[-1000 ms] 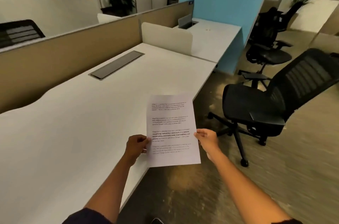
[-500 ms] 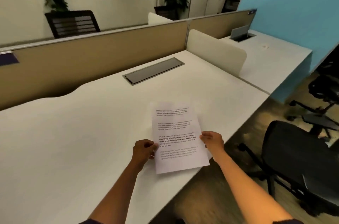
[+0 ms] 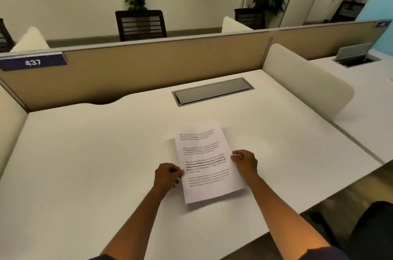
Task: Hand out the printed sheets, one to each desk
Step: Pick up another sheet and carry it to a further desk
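A white printed sheet (image 3: 207,164) with several paragraphs of text is over the middle of the white desk (image 3: 85,164), low above or on its top; I cannot tell if it touches. My left hand (image 3: 168,175) pinches the sheet's left edge. On the right edge my right hand (image 3: 244,162) grips it at about mid height. The sheet is turned slightly counter-clockwise. A second white desk (image 3: 365,93) lies to the right behind a low cream divider (image 3: 306,81).
A tan partition (image 3: 148,68) with a blue "437" label (image 3: 33,62) closes the desk's back. A grey cable hatch (image 3: 212,91) sits in the desktop. A black chair seat (image 3: 374,225) is at lower right. Chairs and potted plants stand beyond the partition.
My view has swung left to face the desk squarely. The sheet, held in both hands, has moved from over the desk's edge and floor to over the desk's middle.
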`<state>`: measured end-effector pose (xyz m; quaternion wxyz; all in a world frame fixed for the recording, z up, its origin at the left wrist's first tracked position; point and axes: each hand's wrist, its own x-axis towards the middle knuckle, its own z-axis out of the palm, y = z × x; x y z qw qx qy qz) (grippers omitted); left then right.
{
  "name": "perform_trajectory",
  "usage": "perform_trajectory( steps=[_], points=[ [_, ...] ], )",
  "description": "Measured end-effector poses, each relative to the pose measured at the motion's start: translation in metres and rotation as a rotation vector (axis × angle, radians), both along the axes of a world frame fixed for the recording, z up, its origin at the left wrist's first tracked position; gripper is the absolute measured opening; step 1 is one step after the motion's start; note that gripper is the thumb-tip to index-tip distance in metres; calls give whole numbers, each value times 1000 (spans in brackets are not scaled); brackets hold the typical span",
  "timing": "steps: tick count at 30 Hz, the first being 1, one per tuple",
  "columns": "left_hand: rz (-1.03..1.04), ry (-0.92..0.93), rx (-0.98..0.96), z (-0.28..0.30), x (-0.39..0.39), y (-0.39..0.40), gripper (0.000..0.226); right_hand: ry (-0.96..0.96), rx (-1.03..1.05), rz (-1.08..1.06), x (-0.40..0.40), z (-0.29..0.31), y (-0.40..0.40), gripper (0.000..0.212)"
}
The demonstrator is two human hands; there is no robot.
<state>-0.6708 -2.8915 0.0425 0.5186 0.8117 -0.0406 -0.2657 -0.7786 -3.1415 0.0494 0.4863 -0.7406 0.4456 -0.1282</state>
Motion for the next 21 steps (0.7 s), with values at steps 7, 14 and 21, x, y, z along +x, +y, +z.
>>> perform_trajectory(
  steps=[7,14,21],
  points=[
    [67,-27,101,-4,0,-27,9,39,-28,54,28,-16,-26,19],
    [118,-63,155,-6,3,-44,7,51,-75,48,38,-26,-35,19],
    [178,-22,125,-6,2,-45,16,33,-88,65,43,-32,-44,21]
  ],
)
